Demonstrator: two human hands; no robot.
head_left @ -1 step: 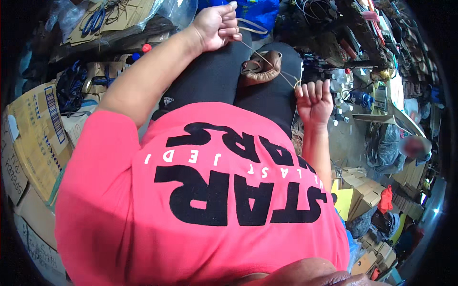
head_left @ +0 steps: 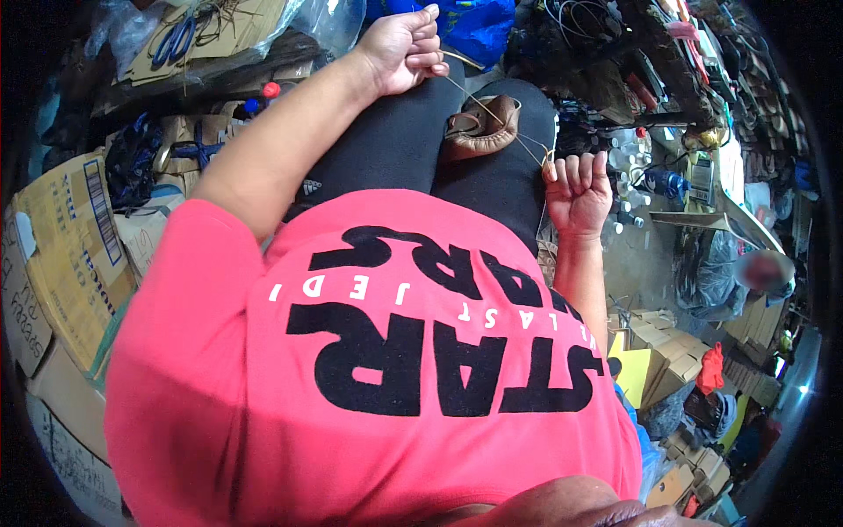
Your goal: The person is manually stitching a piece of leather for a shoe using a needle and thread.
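Across my dark trousers lies a brown leather shoe upper [head_left: 493,140], gathered along its edge, its opening facing up. A thin pale thread [head_left: 468,93] runs from it on both sides. My left hand [head_left: 406,54], beyond the upper to the left, is closed on one end of this thread. A light strip [head_left: 465,60] sticks out beside those fingers; what it is I cannot tell. To the right of the upper, my right hand [head_left: 580,195] is a fist with the thread's other end looped at its thumb side. The thread looks taut between the hands.
A board at the far left holds blue-handled scissors [head_left: 174,40] and brown scraps. Cardboard boxes [head_left: 75,255] stack at my left. A blue bag [head_left: 474,31] lies ahead. Several bottles [head_left: 625,189] stand on the floor at right, near crowded shelves and more cardboard [head_left: 663,347].
Both hands stay closed on the thread, almost in place. The light strip by my left hand has swung slightly nearer, and the upper has shifted very little.
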